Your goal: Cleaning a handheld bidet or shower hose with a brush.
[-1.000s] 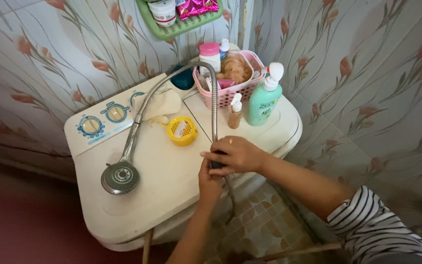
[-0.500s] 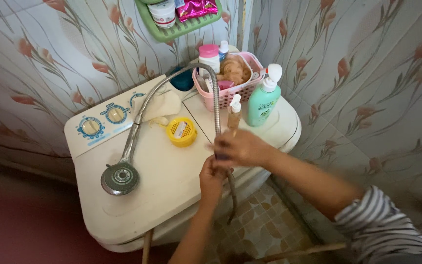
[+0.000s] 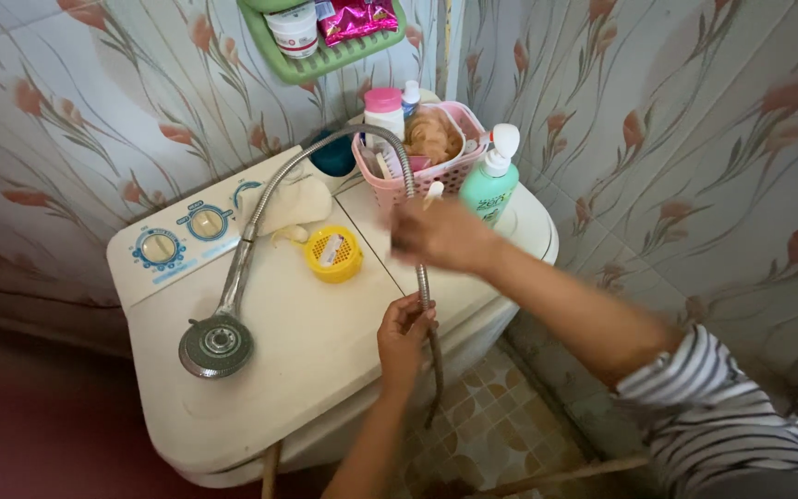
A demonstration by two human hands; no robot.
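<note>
A metal shower hose point(image 3: 405, 180) arcs over a cream washing machine point(image 3: 307, 351) and ends in a round shower head point(image 3: 216, 346) lying on the lid. My left hand point(image 3: 404, 337) grips the hose at the machine's front edge, where the hose end hangs down. My right hand point(image 3: 436, 233), blurred, is closed around the hose higher up, in front of the pink basket point(image 3: 417, 176).
On the machine stand a yellow round container point(image 3: 332, 253), a green pump bottle point(image 3: 489, 180), a small bottle and a folded cloth point(image 3: 293, 199). A green shelf point(image 3: 320, 42) hangs on the tiled wall. Patterned floor tiles show below right.
My right hand has slid up the hose away from my left hand, towards the basket. The view has shifted slightly.
</note>
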